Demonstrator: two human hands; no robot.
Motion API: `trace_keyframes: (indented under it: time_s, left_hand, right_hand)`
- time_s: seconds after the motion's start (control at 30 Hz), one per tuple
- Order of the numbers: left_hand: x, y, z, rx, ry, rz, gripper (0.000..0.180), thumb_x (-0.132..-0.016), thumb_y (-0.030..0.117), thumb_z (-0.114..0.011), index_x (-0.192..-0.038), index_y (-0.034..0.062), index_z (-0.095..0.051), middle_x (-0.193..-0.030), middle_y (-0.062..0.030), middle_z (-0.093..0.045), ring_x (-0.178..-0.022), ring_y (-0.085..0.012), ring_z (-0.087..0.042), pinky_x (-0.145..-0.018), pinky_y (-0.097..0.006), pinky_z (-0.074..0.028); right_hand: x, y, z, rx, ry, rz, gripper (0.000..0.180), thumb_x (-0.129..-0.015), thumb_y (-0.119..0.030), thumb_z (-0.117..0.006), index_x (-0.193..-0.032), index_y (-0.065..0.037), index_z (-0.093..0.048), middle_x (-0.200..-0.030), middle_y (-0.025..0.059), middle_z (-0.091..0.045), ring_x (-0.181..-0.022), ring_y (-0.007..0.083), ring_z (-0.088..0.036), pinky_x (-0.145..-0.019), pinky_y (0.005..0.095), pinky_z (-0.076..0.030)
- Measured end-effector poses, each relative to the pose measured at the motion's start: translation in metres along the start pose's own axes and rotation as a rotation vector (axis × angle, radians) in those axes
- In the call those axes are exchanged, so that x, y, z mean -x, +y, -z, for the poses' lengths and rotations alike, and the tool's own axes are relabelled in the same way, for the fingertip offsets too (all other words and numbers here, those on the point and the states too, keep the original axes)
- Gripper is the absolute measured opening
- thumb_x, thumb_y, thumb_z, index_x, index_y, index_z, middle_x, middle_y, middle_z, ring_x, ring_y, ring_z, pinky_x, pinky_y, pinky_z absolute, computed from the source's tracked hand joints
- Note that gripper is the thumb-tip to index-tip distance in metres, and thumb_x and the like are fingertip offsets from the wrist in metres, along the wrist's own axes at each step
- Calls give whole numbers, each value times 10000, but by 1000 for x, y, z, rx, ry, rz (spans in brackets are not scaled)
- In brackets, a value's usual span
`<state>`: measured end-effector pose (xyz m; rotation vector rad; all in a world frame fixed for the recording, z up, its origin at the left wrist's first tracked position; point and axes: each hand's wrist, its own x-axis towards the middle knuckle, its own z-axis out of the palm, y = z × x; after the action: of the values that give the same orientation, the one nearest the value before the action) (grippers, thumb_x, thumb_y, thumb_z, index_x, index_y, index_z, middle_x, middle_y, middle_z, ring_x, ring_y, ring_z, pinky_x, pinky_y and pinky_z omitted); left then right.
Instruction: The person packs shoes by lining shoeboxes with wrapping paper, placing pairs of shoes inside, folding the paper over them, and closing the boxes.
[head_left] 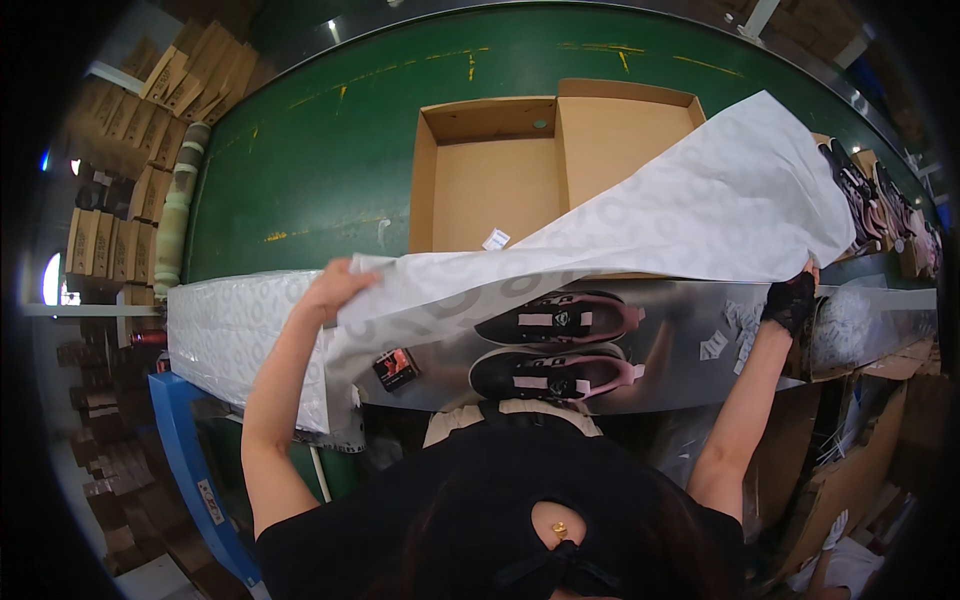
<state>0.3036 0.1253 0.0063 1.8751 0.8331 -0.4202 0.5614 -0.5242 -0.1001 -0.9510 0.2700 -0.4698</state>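
The person stands at a shiny metal counter [690, 375] with both arms raised, holding a large sheet of white patterned tissue paper [700, 215] spread between them; the left hand [335, 287] is bare and pinches the sheet's near left corner, fingers closed on the paper's edge; the right hand [792, 300], in a dark fingerless glove, grips the sheet's right corner, closed on it as well; the paper hangs lifted above the counter and slants up toward the far right, covering part of an open cardboard shoe box [490, 180] that lies with its lid flat on the green conveyor belt [300, 170] beyond the counter; under the raised sheet, on the metal counter, a pair of black and pink sneakers [555, 345] lies side by side, toes to the left; a small dark tag [396, 368] lies just left of them; a stack of the same white paper [225, 335] rests at the counter's left end, near the left hand; more shoes [880, 205] sit in a row at the far right.
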Motion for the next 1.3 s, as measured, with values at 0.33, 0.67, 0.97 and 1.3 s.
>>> trace_keyframes:
  time_s: [0.33, 0.67, 0.97, 1.3]
  left_hand:
    - [-26, 30, 60, -575, 1101, -820, 555, -744, 253, -655, -1185, 9, -422, -1066, -155, -541, -956, -261, -525, -836, -336, -396]
    - [-82, -27, -41, 759, 14, -58, 818, -693, 469, -662, -1150, -148, -377, -1136, -231, -482, -995, -243, -524, -843, -349, -424]
    - [-95, -14, -128, 310, 326, -237, 550, -819, 445, -521, -820, -103, -557, -764, -166, -613, -650, -254, -576, -610, -353, -449]
    - [-84, -24, -36, -467, 840, -470, 493, -873, 418, -377, -795, -48, -515, -705, -298, -547, -716, -457, -529, -644, -507, -389]
  right_hand:
    - [54, 11, -44, -227, -277, -287, 394, -863, -248, -460, -1195, -40, -413, -1227, 108, -440, -1130, 260, -416, -929, 399, -363]
    - [127, 10, -33, 359, 44, -316, 372, -799, -167, -595, -1133, -80, -457, -1081, 90, -505, -973, 220, -507, -764, 295, -420]
    - [315, 4, -89, 1276, -1760, 858, 116, -599, -186, -604, -626, -85, -552, -607, 41, -539, -599, 190, -525, -779, 440, -386]
    - [267, -49, -252, 583, -1319, -413, 252, -772, -250, -609, -851, -13, -577, -659, 61, -580, -608, 128, -541, -562, 270, -439]
